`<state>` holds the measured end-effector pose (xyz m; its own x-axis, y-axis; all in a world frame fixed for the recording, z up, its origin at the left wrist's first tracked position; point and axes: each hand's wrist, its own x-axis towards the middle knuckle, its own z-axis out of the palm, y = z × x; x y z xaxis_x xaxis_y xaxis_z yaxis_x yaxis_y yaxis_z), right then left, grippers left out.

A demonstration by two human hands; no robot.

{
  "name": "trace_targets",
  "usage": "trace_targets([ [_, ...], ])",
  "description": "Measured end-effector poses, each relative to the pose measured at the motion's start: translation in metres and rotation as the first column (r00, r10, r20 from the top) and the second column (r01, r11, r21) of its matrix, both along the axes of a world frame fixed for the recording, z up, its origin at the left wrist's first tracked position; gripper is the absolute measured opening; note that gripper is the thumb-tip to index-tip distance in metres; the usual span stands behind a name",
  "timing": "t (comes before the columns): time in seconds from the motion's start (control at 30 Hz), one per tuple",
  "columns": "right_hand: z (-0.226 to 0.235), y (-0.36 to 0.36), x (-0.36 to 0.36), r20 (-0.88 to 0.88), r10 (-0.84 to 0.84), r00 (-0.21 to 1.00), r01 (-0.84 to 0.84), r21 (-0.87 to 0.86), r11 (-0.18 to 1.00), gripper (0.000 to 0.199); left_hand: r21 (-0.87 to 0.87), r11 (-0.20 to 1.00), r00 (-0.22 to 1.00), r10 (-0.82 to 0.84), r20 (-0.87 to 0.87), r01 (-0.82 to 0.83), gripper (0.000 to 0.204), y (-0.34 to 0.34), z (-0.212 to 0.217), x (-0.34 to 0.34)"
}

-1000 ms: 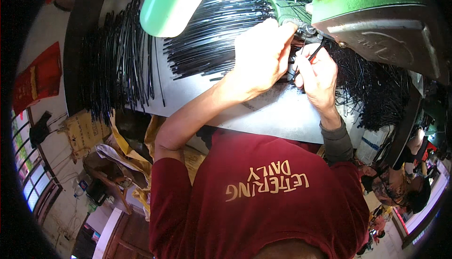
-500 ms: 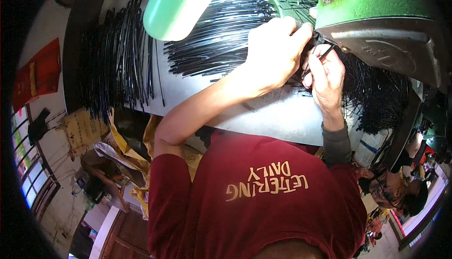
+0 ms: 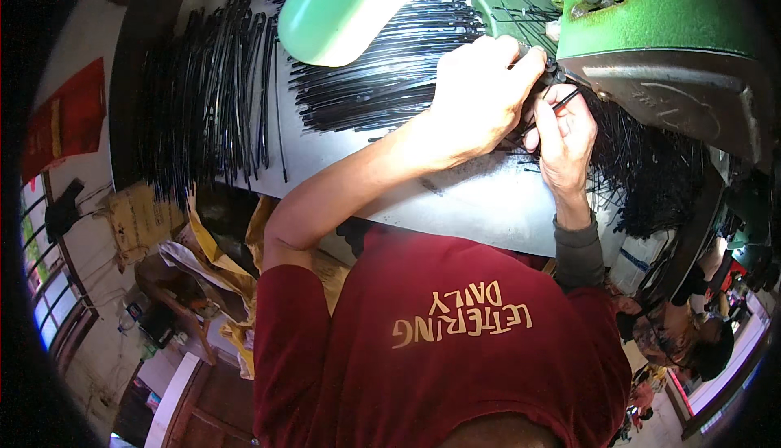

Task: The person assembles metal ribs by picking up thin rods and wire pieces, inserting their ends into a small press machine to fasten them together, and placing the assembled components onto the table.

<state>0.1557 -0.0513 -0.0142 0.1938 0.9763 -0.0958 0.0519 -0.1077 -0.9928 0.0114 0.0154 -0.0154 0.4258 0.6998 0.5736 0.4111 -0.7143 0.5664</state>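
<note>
Head view; we see our left hand curled shut at the mouth of the green machine, fingers pressed on thin black strips, likely to steady them there; right hand just below the machine pinches one strip between thumb and finger; loose strip piles lie left of the machine on the grey table, within reach.

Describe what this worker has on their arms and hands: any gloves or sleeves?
No gloves: both the left hand and the right hand are bare. The left forearm is uncovered up to a short dark red shirt sleeve. The right wrist shows a grey long-sleeve cuff. No rings or watch are visible.
</note>
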Motion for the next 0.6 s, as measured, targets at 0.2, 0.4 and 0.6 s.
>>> trace_targets([
  [0.2, 0.0, -0.001, -0.001, -0.078, -0.002, 0.997, 0.001, -0.02, 1.0, 0.002, 0.044, 0.998, 0.997, 0.044, 0.059, -0.046, 0.019, 0.001, 0.0, 0.002],
  [0.4, 0.005, 0.001, 0.002, -0.019, 0.01, 1.0, -0.011, -0.014, 1.0, 0.001, 0.13, 0.991, 0.999, 0.035, 0.008, -0.036, 0.02, 0.004, 0.001, 0.001],
  [0.6, 0.007, 0.002, 0.005, -0.055, 0.028, 0.998, -0.03, -0.047, 0.998, 0.002, 0.131, 0.991, 0.995, 0.001, -0.096, 0.012, 0.023, 0.004, 0.01, -0.005],
])
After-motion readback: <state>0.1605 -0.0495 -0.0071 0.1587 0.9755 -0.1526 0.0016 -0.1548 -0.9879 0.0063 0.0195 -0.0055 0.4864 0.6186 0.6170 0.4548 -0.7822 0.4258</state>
